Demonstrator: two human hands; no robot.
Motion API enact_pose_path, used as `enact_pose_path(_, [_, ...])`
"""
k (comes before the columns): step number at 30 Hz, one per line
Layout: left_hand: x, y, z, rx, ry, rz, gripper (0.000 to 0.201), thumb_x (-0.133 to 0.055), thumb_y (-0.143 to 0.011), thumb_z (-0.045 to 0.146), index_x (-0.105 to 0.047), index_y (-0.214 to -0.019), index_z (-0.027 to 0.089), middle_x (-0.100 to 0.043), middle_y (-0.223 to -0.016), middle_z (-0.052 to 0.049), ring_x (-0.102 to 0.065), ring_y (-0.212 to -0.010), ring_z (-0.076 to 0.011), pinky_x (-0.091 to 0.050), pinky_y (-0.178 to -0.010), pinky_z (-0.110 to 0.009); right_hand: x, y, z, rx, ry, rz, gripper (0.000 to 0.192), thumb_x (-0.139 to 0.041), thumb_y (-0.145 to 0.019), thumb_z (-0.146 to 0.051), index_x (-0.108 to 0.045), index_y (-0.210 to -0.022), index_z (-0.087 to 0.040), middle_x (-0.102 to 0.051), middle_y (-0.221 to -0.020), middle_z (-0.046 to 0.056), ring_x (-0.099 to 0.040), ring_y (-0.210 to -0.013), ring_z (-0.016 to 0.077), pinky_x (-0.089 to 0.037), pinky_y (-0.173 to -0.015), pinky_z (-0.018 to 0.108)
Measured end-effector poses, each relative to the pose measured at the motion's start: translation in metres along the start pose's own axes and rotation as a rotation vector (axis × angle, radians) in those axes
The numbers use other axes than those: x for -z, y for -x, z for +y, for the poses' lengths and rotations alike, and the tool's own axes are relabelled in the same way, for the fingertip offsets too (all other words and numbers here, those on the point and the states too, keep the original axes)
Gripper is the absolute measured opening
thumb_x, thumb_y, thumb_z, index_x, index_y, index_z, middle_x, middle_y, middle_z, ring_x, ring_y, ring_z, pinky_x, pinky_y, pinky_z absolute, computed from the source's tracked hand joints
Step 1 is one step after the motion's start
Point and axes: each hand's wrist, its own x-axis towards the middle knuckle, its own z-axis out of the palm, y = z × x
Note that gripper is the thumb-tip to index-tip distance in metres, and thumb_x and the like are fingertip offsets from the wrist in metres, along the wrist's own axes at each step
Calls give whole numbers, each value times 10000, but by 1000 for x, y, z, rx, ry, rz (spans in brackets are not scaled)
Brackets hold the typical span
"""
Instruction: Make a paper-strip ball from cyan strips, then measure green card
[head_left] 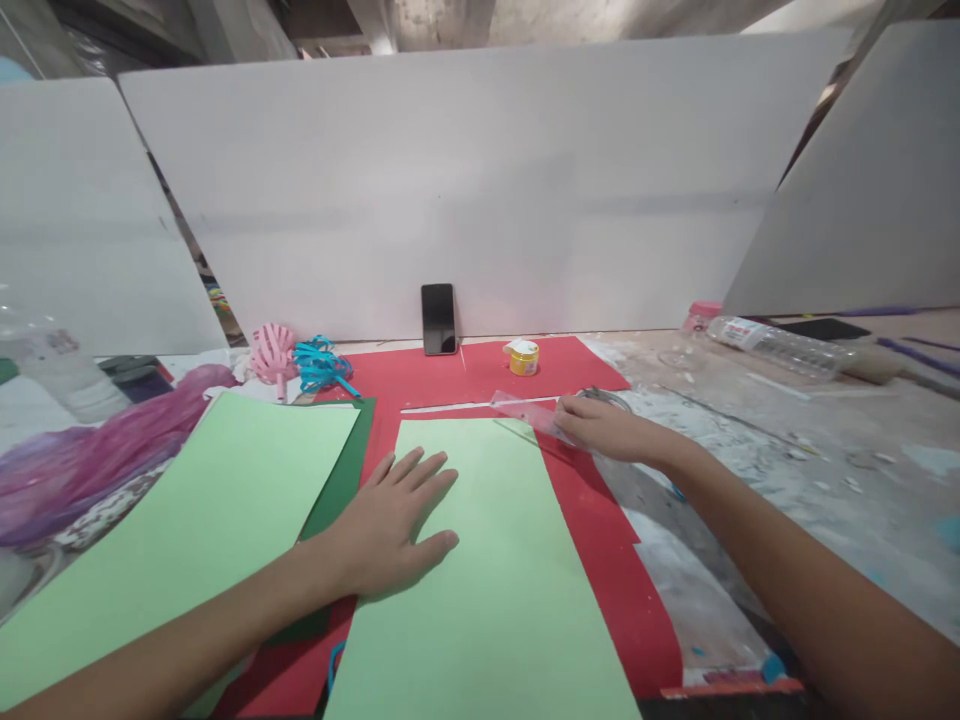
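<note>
A light green paper sheet (pixel 495 600) lies lengthwise before me on red paper (pixel 600 560). My left hand (pixel 397 525) rests flat on its left side, fingers spread. Above the sheet's far right corner, my right hand (pixel 604 425) grips a clear plastic ruler (pixel 525 412) by one end. The ruler slants up to the left over the sheet's far edge. To the left, another light green sheet (pixel 225 500) partly covers a dark green one (pixel 341 500).
A phone (pixel 439 320) leans against the white board (pixel 495 200). A yellow jar (pixel 523 358) stands on red paper. Pink (pixel 273 352) and blue paper-strip pompoms (pixel 322 365) lie at left. A plastic bottle (pixel 780 345) lies at right; another bottle (pixel 60 365) stands far left.
</note>
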Motion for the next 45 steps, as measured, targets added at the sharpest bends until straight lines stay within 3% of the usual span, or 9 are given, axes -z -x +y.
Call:
enact_pose_path(7, [3, -10, 11, 52, -42, 108, 616, -475, -892, 563, -453, -1413, 237, -417, -1489, -109, -341, -1367, -376, -232, -1109, -595, -18, -9, 0, -17, -41, 197, 209, -347, -897, -313, -361, -709, -223, -515, -701, -7, -482, -656, 169, -320, -587, 286])
enact_pose_path(13, [6, -46, 16, -13, 9, 165, 654, -455, -898, 602, -411, -1430, 225, -354, -1527, -110, -286, -1401, -361, -213, -1131, -568, -41, -9, -18, 74, -205, 300, 231, -333, -914, -337, -354, -712, -226, -497, -705, -18, -474, -685, 167, -342, -605, 282])
enact_pose_path(16, [7, -65, 17, -77, 85, 307, 561, -488, -908, 476, -433, -1391, 198, -465, -1433, -129, -421, -1309, -317, -317, -1092, -500, -48, -10, -22, 50, -343, 271, 196, -347, -907, -344, -371, -750, -229, -500, -699, -24, -487, -664, 160, -367, -600, 275])
enact_pose_path(19, [10, -82, 16, -101, 163, 440, 528, -480, -913, 385, -402, -1393, 179, -475, -1400, -139, -445, -1278, -281, -363, -1064, -454, -52, -9, -25, -12, -456, 126, 85, -371, -890, -308, -409, -882, -233, -483, -627, -47, -472, -562, 150, -363, -539, 265])
enact_pose_path(24, [7, -103, 9, -97, 209, 239, 618, -402, -955, 480, -332, -1449, 115, -368, -1499, -159, -334, -1383, -280, -306, -1122, -455, -53, 1, -32, 22, -339, -28, 332, -451, -882, -301, -395, -1198, -217, -532, -623, -49, -526, -562, 164, -365, -535, 263])
enact_pose_path(28, [-5, -108, 3, -104, 114, 166, 644, -374, -944, 572, -406, -1421, 140, -376, -1506, -146, -305, -1395, -332, -251, -1134, -519, -52, 3, -32, 110, -214, -71, 234, -417, -905, -288, -499, -1114, -222, -569, -636, -25, -535, -571, 165, -357, -538, 270])
enact_pose_path(32, [-10, -107, 2, -109, 77, 171, 606, -374, -938, 576, -452, -1392, 181, -390, -1506, -113, -317, -1391, -320, -247, -1137, -500, -51, -6, -21, 153, -137, 49, 199, -417, -898, -257, -575, -1011, -216, -583, -663, -8, -534, -599, 168, -380, -577, 296])
enact_pose_path(39, [-7, -111, 1, -114, 66, 93, 724, -380, -920, 612, -282, -1508, 201, -191, -1597, -84, -138, -1454, -366, -156, -1155, -558, -37, -30, -15, -19, -855, 130, 87, -566, -834, -230, -580, -918, -210, -586, -1002, 47, -587, -957, 183, -533, -800, 317])
enact_pose_path(45, [-5, -118, 1, -195, 38, 45, 704, -327, -934, 622, -310, -1499, 203, -240, -1581, -85, -182, -1449, -348, -137, -1162, -553, -15, -43, -18, -280, -1224, 38, 113, -571, -871, -221, -594, -975, -187, -605, -1045, 107, -598, -1040, 244, -567, -834, 439])
